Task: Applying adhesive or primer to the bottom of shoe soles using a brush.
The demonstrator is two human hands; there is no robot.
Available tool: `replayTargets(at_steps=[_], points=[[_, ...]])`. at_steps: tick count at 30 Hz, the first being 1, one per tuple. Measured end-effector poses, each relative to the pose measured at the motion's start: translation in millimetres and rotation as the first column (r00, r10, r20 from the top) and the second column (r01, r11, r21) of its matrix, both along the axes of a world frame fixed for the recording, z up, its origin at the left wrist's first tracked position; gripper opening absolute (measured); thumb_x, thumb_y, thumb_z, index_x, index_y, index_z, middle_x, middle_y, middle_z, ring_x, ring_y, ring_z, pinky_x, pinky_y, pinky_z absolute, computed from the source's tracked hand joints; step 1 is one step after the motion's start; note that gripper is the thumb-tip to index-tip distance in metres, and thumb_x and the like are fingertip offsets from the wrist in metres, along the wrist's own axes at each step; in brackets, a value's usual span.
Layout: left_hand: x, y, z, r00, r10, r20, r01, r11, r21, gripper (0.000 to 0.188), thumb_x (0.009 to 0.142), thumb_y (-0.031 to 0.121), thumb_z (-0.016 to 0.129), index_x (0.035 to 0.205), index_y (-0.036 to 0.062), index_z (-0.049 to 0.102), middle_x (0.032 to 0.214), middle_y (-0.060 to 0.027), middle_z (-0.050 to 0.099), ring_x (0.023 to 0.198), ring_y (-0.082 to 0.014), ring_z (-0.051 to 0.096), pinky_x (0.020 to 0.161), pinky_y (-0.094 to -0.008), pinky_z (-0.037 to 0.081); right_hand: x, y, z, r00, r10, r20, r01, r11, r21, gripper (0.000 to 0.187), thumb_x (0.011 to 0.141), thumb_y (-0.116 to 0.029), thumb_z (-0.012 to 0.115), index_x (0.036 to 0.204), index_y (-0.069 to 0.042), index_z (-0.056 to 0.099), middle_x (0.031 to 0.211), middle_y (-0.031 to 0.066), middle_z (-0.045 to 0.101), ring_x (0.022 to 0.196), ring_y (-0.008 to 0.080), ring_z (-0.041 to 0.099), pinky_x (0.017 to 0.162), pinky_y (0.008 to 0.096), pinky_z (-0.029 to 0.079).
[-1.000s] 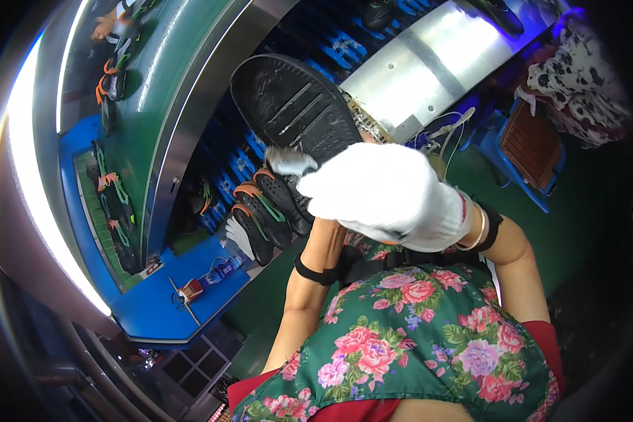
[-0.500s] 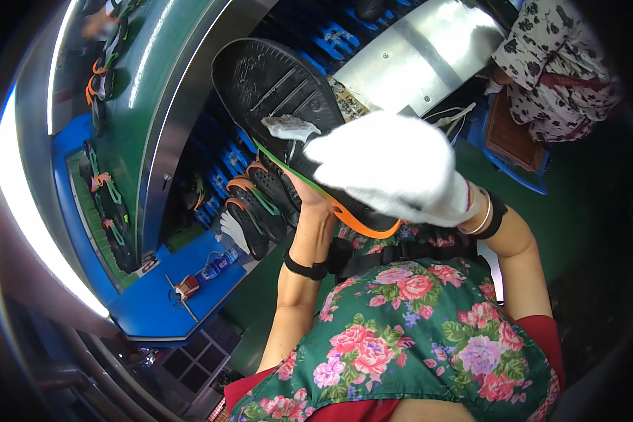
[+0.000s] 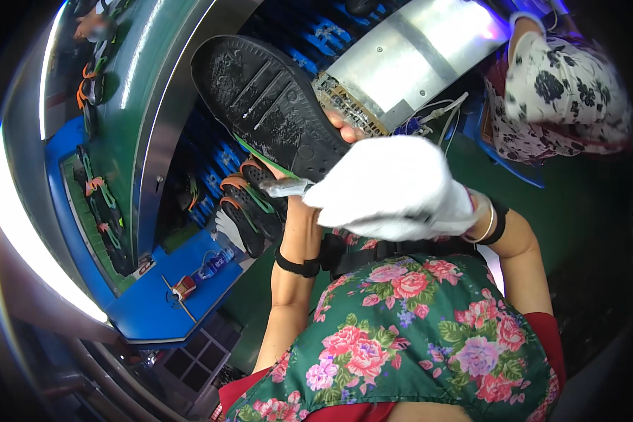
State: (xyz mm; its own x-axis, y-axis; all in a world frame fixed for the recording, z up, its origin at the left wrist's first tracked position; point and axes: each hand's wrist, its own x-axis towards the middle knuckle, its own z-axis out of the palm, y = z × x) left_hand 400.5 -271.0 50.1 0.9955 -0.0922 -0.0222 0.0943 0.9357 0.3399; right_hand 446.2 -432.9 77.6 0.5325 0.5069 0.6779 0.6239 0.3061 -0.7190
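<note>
My left hand (image 3: 344, 128) is bare and grips a black clog (image 3: 267, 105) from behind, its fingers curling over the far edge. The clog's sole faces up, with shiny smeared patches on the toe half; a strip of green trim shows along its near edge. My right hand (image 3: 395, 188), in a white glove, is closed on what looks like a brush (image 3: 288, 188) with a pale, stained end. Most of that brush is hidden by the glove. Its tip is beside the clog's near edge, over my left wrist. The clog's heel is behind the glove.
Several black clogs with orange and green trim (image 3: 250, 204) stand beside a white glove (image 3: 228, 232) at the left. A blue shelf (image 3: 169, 306) bears a bottle (image 3: 216, 261) and a small red box (image 3: 184, 287). Beyond are a metal cover (image 3: 408, 63) and another person's patterned sleeve (image 3: 563, 84).
The brush has come off the sole toward me, to the near edge. The clog has shifted left and turned, so my left fingertips now show. The other person's arm has risen.
</note>
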Motion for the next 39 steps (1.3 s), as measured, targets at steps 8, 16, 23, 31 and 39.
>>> replayTargets(at_steps=[8,16,23,31,39], points=[[8,-1,6,0.998,-0.028,0.063,0.027,1.0,0.013,0.095,0.08,0.078,0.063,0.123,-0.0063,0.053,0.111,-0.0207,0.063,0.109,-0.0335,0.06,0.094,-0.0455,0.054,-2,-13,29,0.998,-0.053,0.042,0.057,0.992,-0.111,0.026,0.085,-0.013,0.076,0.111,-0.013,0.076,0.1,0.0045,0.076,0.088,0.0238,0.073,0.087,0.0354,0.058],[8,-2,22,0.997,0.067,-0.028,-0.069,0.992,-0.104,0.095,0.087,0.082,0.045,0.124,-0.005,0.054,0.108,-0.0213,0.064,0.106,-0.0347,0.061,0.094,-0.0498,0.053,-6,-19,24,0.996,-0.074,0.059,0.081,0.988,-0.133,0.03,0.082,-0.009,0.075,0.112,-0.011,0.075,0.104,0.0091,0.075,0.088,0.0257,0.073,0.078,0.0339,0.06],[16,12,10,0.989,0.05,0.137,-0.055,0.998,0.034,0.093,0.088,0.078,0.051,0.127,-0.0066,0.053,0.116,-0.0212,0.061,0.113,-0.0358,0.059,0.097,-0.0508,0.052,15,-28,18,0.987,0.028,-0.161,-0.028,1.0,0.002,0.024,0.079,-0.013,0.08,0.104,-0.012,0.078,0.097,0.0055,0.076,0.086,0.0232,0.073,0.077,0.0355,0.059],[27,11,28,0.992,0.077,0.097,-0.091,0.984,0.154,0.067,0.097,0.058,0.057,0.125,-0.0033,0.057,0.112,-0.0144,0.063,0.104,-0.0268,0.062,0.102,-0.0461,0.046,21,-32,23,0.967,-0.013,-0.253,0.0,0.999,-0.053,0.021,0.076,-0.005,0.083,0.096,-0.008,0.078,0.096,0.0075,0.077,0.084,0.0235,0.073,0.072,0.0328,0.058],[31,11,28,0.987,0.096,0.127,-0.123,0.964,0.233,0.062,0.1,0.054,0.053,0.122,-0.0034,0.059,0.108,-0.014,0.063,0.101,-0.0267,0.065,0.098,-0.0484,0.051,18,-36,24,0.894,0.084,-0.44,-0.119,0.991,-0.053,0.017,0.075,-0.005,0.082,0.092,-0.01,0.078,0.099,0.0098,0.078,0.086,0.0241,0.074,0.072,0.0328,0.058]])
